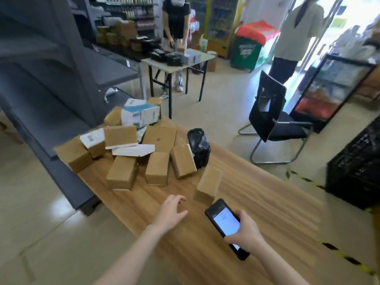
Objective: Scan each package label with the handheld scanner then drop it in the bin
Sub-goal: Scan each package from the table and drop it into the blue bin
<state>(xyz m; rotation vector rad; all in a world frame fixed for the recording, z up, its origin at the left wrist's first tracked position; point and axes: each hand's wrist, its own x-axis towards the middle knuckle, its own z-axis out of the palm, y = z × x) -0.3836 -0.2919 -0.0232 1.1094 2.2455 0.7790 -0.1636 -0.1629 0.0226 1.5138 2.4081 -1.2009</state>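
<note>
My right hand (245, 233) grips a black handheld scanner (225, 225) with a lit white screen, above the wooden table (257, 212). My left hand (171, 210) hovers open over the table, fingers spread, holding nothing. A single brown cardboard package (208, 185) stands just beyond both hands, a short gap from my left fingertips. Further back lies a heap of several brown packages (123, 174), a blue-and-white box (140, 115) and a black plastic-wrapped parcel (198, 148).
A black plastic crate (355, 171) stands on the floor at the right. A black chair (271, 120) sits beyond the table. Grey shelving (51, 79) runs along the left. Two people stand at the back, one at a folding table (176, 64).
</note>
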